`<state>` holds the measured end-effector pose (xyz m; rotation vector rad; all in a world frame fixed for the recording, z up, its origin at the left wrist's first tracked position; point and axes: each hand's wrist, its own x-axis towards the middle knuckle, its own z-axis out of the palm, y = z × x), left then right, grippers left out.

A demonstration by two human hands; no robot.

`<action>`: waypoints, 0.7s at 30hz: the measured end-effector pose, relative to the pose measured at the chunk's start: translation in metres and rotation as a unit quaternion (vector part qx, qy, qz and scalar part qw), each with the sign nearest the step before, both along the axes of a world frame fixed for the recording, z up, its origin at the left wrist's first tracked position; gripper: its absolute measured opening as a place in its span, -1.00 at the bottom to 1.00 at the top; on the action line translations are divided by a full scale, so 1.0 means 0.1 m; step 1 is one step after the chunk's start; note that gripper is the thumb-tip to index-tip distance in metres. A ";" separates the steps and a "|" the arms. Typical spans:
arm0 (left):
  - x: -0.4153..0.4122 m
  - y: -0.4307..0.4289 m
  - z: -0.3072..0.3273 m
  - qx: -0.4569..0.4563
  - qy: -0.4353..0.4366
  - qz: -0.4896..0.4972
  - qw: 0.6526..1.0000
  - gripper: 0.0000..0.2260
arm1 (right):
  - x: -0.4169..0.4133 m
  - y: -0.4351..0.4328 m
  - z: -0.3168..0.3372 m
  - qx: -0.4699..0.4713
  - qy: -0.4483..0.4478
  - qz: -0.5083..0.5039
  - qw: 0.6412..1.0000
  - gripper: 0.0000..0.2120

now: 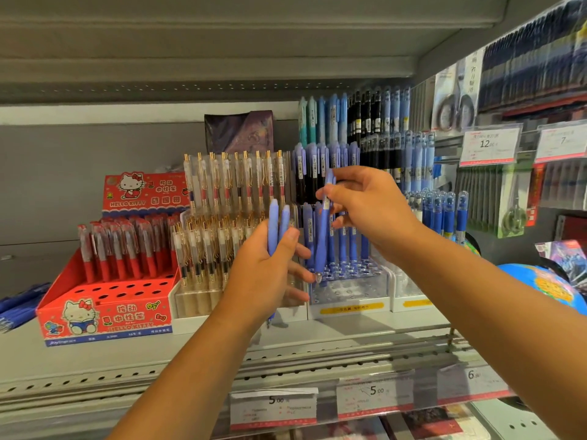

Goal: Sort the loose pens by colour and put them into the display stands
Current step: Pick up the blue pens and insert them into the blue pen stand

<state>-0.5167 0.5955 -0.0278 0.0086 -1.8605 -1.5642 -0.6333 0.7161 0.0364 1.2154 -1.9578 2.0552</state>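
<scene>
My left hand (270,271) grips two periwinkle-blue pens (279,222) upright in front of the stands. Pinched in my right hand (365,204) is a third blue pen (322,236), held nearly vertical with its tip just above the holes of the clear tiered display stand (349,289). That stand holds several blue pens in its rear rows, and its front holes show open. To its left is a clear stand (203,296) of gold-clipped pens.
A red Hello Kitty stand (104,309) with red pens sits at the left, its front holes open. Loose blue pens (19,306) lie at the far left of the shelf. A globe (546,285) stands at the right. Price tags (374,395) line the shelf edge.
</scene>
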 end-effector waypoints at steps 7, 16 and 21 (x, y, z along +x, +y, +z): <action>-0.02 -0.05 -0.01 -0.076 0.024 0.065 0.995 -0.78 | -0.16 -0.01 -0.04 0.031 0.069 -0.071 0.995 -0.66; 0.03 -0.04 0.01 -0.030 0.022 0.031 0.999 -0.89 | -0.26 -0.05 -0.13 0.059 0.105 -0.116 0.986 -0.66; 0.03 -0.03 0.03 -0.018 0.031 0.040 0.999 -0.90 | -0.30 -0.08 -0.22 0.073 0.100 -0.122 0.985 -0.67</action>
